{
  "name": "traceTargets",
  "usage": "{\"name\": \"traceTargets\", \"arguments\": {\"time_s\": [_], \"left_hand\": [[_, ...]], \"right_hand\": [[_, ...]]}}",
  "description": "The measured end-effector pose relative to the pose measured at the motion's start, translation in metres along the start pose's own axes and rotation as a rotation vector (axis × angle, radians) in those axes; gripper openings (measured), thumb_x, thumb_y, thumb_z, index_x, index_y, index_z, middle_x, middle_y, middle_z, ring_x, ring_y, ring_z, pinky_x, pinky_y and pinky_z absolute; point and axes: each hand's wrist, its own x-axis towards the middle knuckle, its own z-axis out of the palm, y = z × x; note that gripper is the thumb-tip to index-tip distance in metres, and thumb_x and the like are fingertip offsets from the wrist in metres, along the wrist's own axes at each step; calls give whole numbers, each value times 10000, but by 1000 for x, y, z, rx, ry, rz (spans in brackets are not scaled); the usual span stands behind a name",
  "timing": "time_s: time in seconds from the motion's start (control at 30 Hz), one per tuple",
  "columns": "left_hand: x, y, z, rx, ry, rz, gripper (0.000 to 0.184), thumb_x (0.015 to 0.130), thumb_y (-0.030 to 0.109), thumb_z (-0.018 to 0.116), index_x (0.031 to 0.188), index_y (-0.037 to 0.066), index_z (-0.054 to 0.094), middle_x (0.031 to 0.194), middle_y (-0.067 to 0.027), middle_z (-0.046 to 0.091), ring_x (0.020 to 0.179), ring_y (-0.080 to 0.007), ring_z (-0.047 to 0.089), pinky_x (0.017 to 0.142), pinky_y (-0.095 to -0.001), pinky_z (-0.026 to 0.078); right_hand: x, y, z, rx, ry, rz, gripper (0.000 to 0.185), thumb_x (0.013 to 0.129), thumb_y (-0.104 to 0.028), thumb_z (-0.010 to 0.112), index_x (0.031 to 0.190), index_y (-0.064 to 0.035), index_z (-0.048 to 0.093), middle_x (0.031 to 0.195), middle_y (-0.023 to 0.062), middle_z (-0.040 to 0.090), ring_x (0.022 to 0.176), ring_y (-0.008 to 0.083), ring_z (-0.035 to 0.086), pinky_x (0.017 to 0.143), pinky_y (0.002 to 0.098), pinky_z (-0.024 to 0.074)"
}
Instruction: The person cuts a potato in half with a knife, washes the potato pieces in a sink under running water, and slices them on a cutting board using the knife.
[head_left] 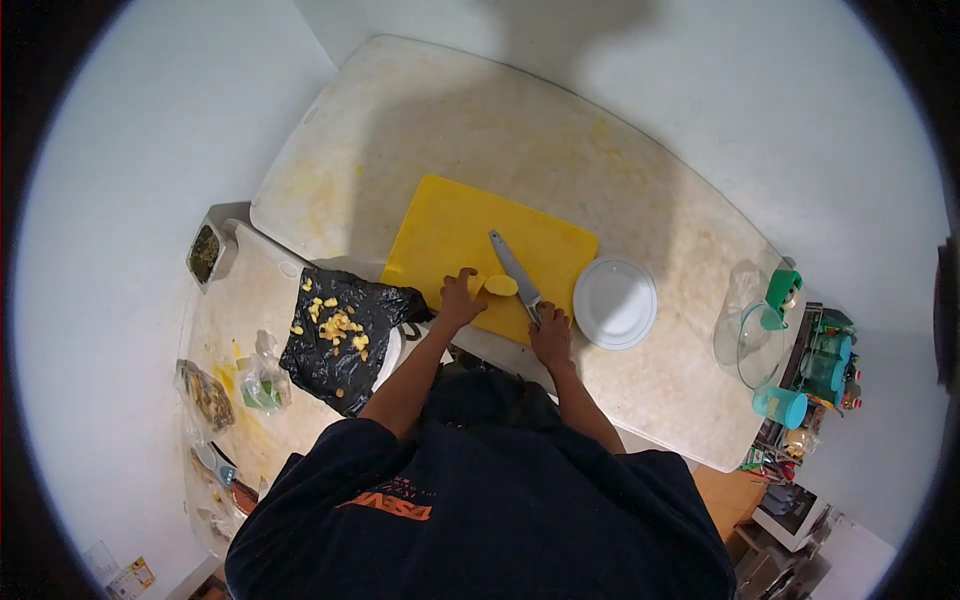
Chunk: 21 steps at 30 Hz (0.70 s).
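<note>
My right hand (550, 336) is closed on the handle of a kitchen knife (513, 265). The blade lies across the yellow cutting board (450, 220) and points away from me, to the left. My left hand (460, 297) rests at the board's near side, its fingers curled against a pale yellow piece that looks like peeled potato (477, 285). Part of that piece is hidden by the fingers. Between this hand and the blade lies another potato piece (501, 286), its flat cut face showing.
Left of the board, a black plastic bag (315, 355) carries yellow scraps (340, 328). A white plate (615, 302) stands just right of the board. Farther right are a glass bowl (755, 345) and a turquoise container (782, 407). A metal container (212, 246) sits far left.
</note>
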Motion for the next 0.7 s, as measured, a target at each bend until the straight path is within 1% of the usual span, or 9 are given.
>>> {"name": "traceTargets", "arguments": {"time_s": [0.07,0.17,0.27,0.37,0.47,0.57,0.67,0.7], "left_hand": [[-6,26,-9,120,-31,37,721,618,137,809,1249,146,461,1148,-222,399,1067,-398,453,866,-492,458],[-2,37,2,127,-40,-56,752,627,142,822,1284,168,458,1226,-211,317,1111,-406,410,865,-512,467],[-9,74,-8,231,-63,65,738,659,133,811,1302,213,458,1240,-182,321,1115,-403,413,850,-533,481],[-1,63,12,495,-141,203,690,708,100,767,1307,260,464,1253,-156,337,1116,-398,416,819,-553,494],[3,54,19,475,-154,230,621,752,67,717,1288,267,474,1255,-157,359,1128,-404,412,815,-573,492],[-3,56,5,452,-233,276,579,770,62,695,1275,245,480,1211,-172,425,1126,-406,428,816,-548,479],[5,30,9,356,-193,382,572,767,43,689,1272,208,478,1151,-179,477,1101,-385,468,810,-521,460],[5,29,8,302,-181,418,571,756,42,697,1265,195,486,1121,-179,492,1074,-383,485,807,-511,455]], "right_hand": [[-2,0,-1,-16,15,-31,543,782,-181,678,1231,-3,429,1063,257,525,1013,429,531,877,502,450],[-4,0,1,-16,-2,-11,527,792,-174,663,1230,5,432,1058,263,525,995,421,530,879,505,439],[-12,-2,-3,55,58,-24,504,798,-164,641,1237,-37,428,1082,277,505,999,450,501,846,529,430],[-22,0,-5,82,111,-25,508,810,-146,629,1258,-28,420,1084,279,502,1006,458,495,863,529,424],[-32,2,-6,122,147,38,494,824,-125,608,1269,-24,418,1099,281,497,1019,456,487,885,533,411],[-43,-5,-11,113,168,138,527,830,-141,596,1294,10,397,1129,262,494,1043,409,487,918,502,408],[-57,-11,-10,199,269,187,486,855,-153,571,1283,3,401,1145,246,492,1069,417,474,928,505,401],[-63,-13,-11,209,311,171,476,859,-151,572,1277,0,403,1149,245,490,1081,417,471,929,507,400]]}}
